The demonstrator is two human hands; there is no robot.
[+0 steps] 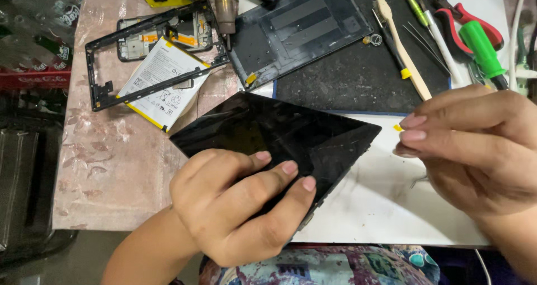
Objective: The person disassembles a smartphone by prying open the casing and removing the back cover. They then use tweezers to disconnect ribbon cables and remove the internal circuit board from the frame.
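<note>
A black glass panel [279, 137] is held in the left hand [235, 204], tilted up off the surface [369, 206]; the fingers [282, 176] are curled over its near edge, with the fingertips pressed on the dark face. The panel stretches away from that hand, and its far corner ends just short of the right hand [475, 145]. The right hand is raised beside that corner, its fingers drawn together in a pinch; a small yellow scrap [397, 128] is seen at the fingertips, though whether it is actually gripped cannot be told.

Beyond the left hand, a black phone frame [151, 53] is laid across a white and yellow battery [162, 83], and a heat gun nozzle [225, 11] is pointed down next to them. Beyond the panel, a dark back cover [296, 30] is propped on a black mat [358, 72]. Beyond the right hand, a wooden brush [403, 50], a white pen [444, 47], a green-handled screwdriver [481, 50] and red-handled pliers [475, 22] are set out on the mat's far side.
</note>
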